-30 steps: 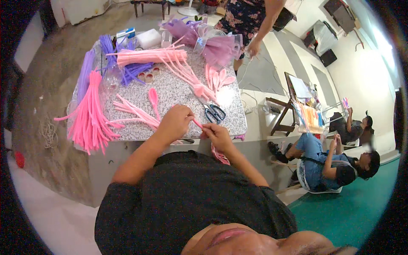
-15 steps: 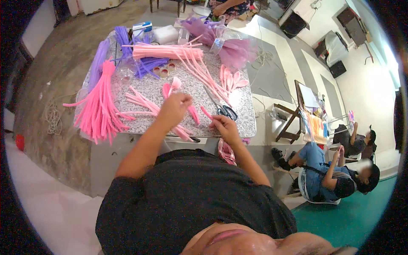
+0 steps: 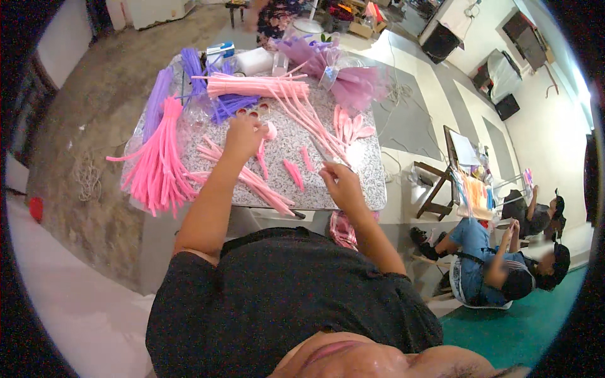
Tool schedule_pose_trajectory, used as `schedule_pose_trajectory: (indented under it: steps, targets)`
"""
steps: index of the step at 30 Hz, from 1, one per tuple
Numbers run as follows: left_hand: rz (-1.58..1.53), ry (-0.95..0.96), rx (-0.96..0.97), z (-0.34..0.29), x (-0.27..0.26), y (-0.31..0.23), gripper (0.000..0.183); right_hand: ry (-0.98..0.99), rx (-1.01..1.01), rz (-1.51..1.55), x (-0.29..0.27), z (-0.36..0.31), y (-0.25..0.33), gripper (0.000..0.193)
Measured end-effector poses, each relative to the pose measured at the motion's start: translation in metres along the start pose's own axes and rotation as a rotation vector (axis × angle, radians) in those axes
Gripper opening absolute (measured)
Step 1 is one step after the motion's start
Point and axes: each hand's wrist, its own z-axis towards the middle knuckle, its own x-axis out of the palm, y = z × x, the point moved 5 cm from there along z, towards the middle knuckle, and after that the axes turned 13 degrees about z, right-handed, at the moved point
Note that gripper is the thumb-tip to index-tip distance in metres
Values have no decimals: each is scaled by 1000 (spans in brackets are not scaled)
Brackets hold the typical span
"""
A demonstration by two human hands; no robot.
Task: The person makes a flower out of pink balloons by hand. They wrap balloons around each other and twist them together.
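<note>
Over the middle of the speckled table [image 3: 220,132], my left hand [image 3: 242,137] has its fingers beside a pale pink looped piece [image 3: 270,130]. Whether they grip it cannot be seen. Bright pink folded fuzzy stems [image 3: 262,162] lie just below that piece. To the right, my right hand [image 3: 340,184] is closed over the handle end of a pair of scissors [image 3: 322,152]; the blades point away from me and the handles are hidden. Between my hands rest a bright pink bundle [image 3: 293,175] and a short bright pink stem [image 3: 307,159].
Bright pink stems [image 3: 161,164], pale pink stems [image 3: 258,86] and purple stems [image 3: 230,108] cover the left and back. Pale pink petal shapes [image 3: 350,125] and a mauve wrapped bouquet [image 3: 353,79] lie at right. Other people sit beyond the table's right side.
My left hand has moved away from me and left. The short bright pink stem, formerly in my right hand, now lies on the table, and that hand has gone onto the scissors.
</note>
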Motion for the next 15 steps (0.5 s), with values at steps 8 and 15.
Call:
schedule_pose_trajectory:
  steps: [8, 15]
  targets:
    - [-32, -236, 220, 1, -7, -44, 14, 28, 50, 135, -17, -32, -15, 21]
    - [-288, -298, 588, -55, -48, -139, 20, -82, 368, 1065, -23, -26, -27, 32]
